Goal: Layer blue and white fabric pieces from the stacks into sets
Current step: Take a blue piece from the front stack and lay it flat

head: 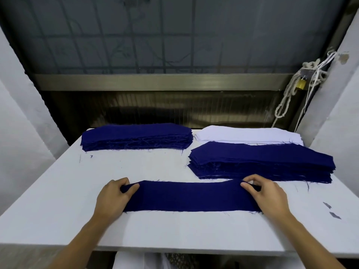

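Left hand (112, 197): I see it closed in a pinch on the left end of the blue strip (191, 197).
Right hand (266, 193): pinching the strip's right end.
Blue strip: flat on the white desk (58, 200), stretched between both hands.
Stacks: I count one blue stack (136, 135) far left, another blue stack (262, 162) right, just behind the strip, and the white stack (248, 133) behind that.

A white worktop (58, 200) stands against a dark window (165, 35) with a grid of bars behind frosted panes. Below the window runs a metal sill rail (155, 81). Pale walls (17, 105) flank the window. Right of it, white cords (291, 94) and a brass padlock (301, 84) hang.
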### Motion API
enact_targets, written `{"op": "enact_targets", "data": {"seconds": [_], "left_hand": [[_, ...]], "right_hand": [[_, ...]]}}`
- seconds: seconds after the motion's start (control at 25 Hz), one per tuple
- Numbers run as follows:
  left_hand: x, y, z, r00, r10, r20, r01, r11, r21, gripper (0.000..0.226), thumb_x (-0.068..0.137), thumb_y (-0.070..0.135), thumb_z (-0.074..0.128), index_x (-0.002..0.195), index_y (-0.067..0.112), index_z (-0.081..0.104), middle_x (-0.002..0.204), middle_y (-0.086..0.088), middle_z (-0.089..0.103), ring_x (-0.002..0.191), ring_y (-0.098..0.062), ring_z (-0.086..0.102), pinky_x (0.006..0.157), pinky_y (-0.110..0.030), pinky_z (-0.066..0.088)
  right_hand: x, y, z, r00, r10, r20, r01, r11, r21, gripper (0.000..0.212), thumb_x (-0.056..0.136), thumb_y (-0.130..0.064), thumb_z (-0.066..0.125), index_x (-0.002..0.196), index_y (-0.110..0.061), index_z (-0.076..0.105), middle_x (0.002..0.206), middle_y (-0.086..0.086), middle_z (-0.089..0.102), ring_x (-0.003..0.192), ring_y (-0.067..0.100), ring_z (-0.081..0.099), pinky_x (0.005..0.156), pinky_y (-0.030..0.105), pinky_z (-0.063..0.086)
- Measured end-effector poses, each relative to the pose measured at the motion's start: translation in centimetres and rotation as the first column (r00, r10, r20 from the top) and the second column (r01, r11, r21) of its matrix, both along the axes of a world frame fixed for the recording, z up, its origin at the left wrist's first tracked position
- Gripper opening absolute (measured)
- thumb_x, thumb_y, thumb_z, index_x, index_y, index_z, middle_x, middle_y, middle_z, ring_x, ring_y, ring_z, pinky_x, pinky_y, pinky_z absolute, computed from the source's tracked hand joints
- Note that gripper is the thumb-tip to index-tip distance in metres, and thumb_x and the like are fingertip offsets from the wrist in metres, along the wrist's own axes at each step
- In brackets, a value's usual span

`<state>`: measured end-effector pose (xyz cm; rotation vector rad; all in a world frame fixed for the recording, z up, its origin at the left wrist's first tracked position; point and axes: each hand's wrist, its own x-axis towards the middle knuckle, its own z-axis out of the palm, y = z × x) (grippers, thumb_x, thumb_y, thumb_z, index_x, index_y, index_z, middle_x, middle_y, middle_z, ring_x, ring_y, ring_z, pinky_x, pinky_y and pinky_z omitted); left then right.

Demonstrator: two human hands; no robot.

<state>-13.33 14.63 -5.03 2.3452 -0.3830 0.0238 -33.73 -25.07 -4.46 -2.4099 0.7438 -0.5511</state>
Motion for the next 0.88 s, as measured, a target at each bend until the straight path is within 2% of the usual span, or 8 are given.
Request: {"op": "enact_targets", "data": {"seconds": [0.16,0.36,0.44,0.56,0.68,0.8,0.88], "left_hand": [[0.0,0.0,-0.1,1.0,0.007,0.008,-0.007,1.0,-0.017,0.034,0.094,0.039,0.066,0.07,0.018,0.055,0.059,0.004,0.059,0.054,-0.018,0.06,0.05,-0.04,0.052],[-0.1,0.0,0.0,0.999,0.041,0.015,-0.04,0.998,-0.04,0.025,0.097,0.034,0.065,0.074,0.025,0.059,0.065,0.012,0.062,0.061,-0.007,0.06,0.05,-0.027,0.043],[-0.2,0.0,0.0,0.999,0.04,0.011,-0.04,0.998,-0.045,0.024,0.097,0.032,0.064,0.075,0.025,0.059,0.065,0.012,0.063,0.06,-0.007,0.061,0.05,-0.031,0.048],[-0.2,0.1,0.1,0.999,0.05,-0.001,-0.05,0.997,-0.058,0.023,0.096,0.033,0.067,0.075,0.024,0.061,0.066,0.013,0.065,0.059,-0.01,0.062,0.052,-0.038,0.055],[0.0,0.2,0.2,0.997,0.055,-0.053,-0.058,0.996,-0.063,0.02,0.09,0.031,0.073,0.076,0.02,0.064,0.066,0.009,0.064,0.063,-0.016,0.064,0.054,-0.04,0.057],[1.4,0.3,1.5,0.993,-0.024,-0.118,0.031,0.998,0.062,0.018,0.084,0.03,0.08,0.077,0.024,0.064,0.065,0.005,0.063,0.065,-0.015,0.06,0.065,-0.039,0.054],[2.8,0.0,3.5,0.978,-0.1,-0.184,0.14,0.965,0.223,0.021,0.083,0.036,0.081,0.084,0.025,0.063,0.071,0.004,0.065,0.069,-0.016,0.063,0.069,-0.036,0.053]], "right_hand": [[0.2,0.2,0.0,1.0,0.007,0.0,-0.007,0.998,-0.07,0.01,0.093,-0.047,0.067,0.086,-0.05,0.06,0.078,-0.033,0.063,0.069,-0.002,0.061,0.055,0.025,0.044],[0.0,0.4,0.3,0.999,-0.003,-0.044,-0.002,0.994,-0.112,0.012,0.094,-0.035,0.066,0.091,-0.046,0.062,0.076,-0.027,0.063,0.064,-0.001,0.058,0.052,0.022,0.038],[-0.1,0.5,0.3,0.999,-0.012,-0.053,0.005,0.991,-0.135,0.017,0.093,-0.028,0.065,0.091,-0.045,0.063,0.075,-0.025,0.063,0.062,-0.001,0.058,0.05,0.022,0.036],[-0.2,0.7,0.3,0.998,-0.006,-0.062,-0.003,0.989,-0.149,0.025,0.087,-0.02,0.068,0.088,-0.045,0.063,0.077,-0.026,0.062,0.068,-0.002,0.058,0.05,0.02,0.036],[-0.3,0.8,0.4,0.997,0.023,-0.069,-0.036,0.981,-0.191,0.028,0.082,-0.015,0.069,0.084,-0.042,0.063,0.082,-0.023,0.06,0.081,0.003,0.056,0.054,0.022,0.042],[-0.1,0.5,0.6,0.995,0.065,-0.079,-0.081,0.975,-0.206,0.025,0.081,-0.012,0.071,0.083,-0.037,0.064,0.083,-0.019,0.055,0.085,0.006,0.05,0.056,0.019,0.04],[0.4,0.1,1.4,0.996,0.068,-0.055,-0.08,0.967,-0.242,0.023,0.081,-0.014,0.07,0.08,-0.036,0.064,0.077,-0.019,0.054,0.081,0.007,0.048,0.055,0.019,0.036]]}}
